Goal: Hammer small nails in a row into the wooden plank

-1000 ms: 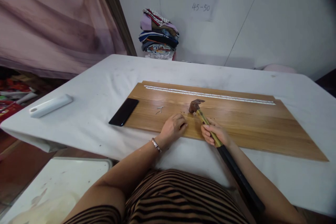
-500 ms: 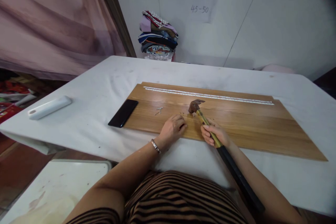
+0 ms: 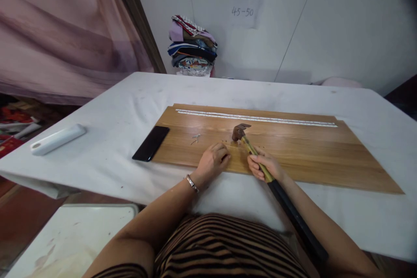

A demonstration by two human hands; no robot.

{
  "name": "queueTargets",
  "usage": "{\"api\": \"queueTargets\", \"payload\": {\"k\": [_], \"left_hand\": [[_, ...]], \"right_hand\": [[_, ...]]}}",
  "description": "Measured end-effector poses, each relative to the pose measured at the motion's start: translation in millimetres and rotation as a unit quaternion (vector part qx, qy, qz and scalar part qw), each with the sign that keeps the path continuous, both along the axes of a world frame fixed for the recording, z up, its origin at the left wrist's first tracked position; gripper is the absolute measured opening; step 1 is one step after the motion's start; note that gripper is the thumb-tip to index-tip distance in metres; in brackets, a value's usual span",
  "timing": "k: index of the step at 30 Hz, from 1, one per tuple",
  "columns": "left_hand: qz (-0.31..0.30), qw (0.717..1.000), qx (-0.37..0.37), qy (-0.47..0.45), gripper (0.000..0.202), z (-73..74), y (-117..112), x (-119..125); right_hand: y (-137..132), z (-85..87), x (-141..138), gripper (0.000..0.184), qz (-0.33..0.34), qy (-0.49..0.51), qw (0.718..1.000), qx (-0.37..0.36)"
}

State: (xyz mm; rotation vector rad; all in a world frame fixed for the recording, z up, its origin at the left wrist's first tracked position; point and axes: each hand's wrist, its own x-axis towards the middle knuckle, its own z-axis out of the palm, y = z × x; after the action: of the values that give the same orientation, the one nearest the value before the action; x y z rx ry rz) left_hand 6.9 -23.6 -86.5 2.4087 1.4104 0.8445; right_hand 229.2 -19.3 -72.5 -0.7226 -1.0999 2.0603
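Observation:
My right hand [image 3: 265,165] is wrapped around the yellow shaft of a claw hammer [image 3: 283,195], just above its black grip. The rusty hammer head sits low over a wooden board [image 3: 309,152], near the middle; whether it touches the wood I cannot tell. Left of it, my left hand [image 3: 213,158] rests on the board near its front edge. Its fingers are curled in, and what they hold, if anything, is hidden. A few loose nails [image 3: 196,139] lie on the board beyond that hand. Small dark spots mark the wood around the hammer head.
Two thin white measuring strips [image 3: 257,118] run along the board's far side. A black phone [image 3: 151,143] overlaps its left end. Farther left, a white oblong object [image 3: 58,140] lies on the white-covered table [image 3: 107,117]. Folded cloths [image 3: 193,47] are stacked against the wall.
The view has shifted slightly, so everything appears a little displaced. Both hands and the hammer keep nearly the same places over the board.

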Motion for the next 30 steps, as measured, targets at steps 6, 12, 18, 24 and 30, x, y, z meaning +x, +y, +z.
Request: {"api": "queueTargets", "payload": {"k": [6,12,18,24,30], "left_hand": [[-0.001,1.000,0.002,0.000,0.013,1.0,-0.7,-0.2],[-0.004,1.000,-0.003,-0.005,0.010,-1.9,-1.1,1.3],[0.049,0.998,0.017,-0.047,0.016,4.0,-3.3,-12.3],[0.296,0.954,-0.034,0.009,0.019,18.2,2.3,-62.1],[0.342,0.924,-0.106,0.134,0.024,21.4,4.9,-79.8]], "right_hand": [[0.4,-2.3,0.4,0.027,0.003,-0.003,1.000,-0.003],[-1.1,-2.5,3.1,0.026,0.000,-0.023,1.000,-0.013],[-2.9,-6.9,6.6,0.024,0.002,-0.016,1.000,-0.009],[-3.0,-6.1,5.9,0.023,0.007,-0.002,1.000,-0.009],[-0.3,-0.6,3.1,0.024,0.002,0.002,1.000,-0.006]]}}
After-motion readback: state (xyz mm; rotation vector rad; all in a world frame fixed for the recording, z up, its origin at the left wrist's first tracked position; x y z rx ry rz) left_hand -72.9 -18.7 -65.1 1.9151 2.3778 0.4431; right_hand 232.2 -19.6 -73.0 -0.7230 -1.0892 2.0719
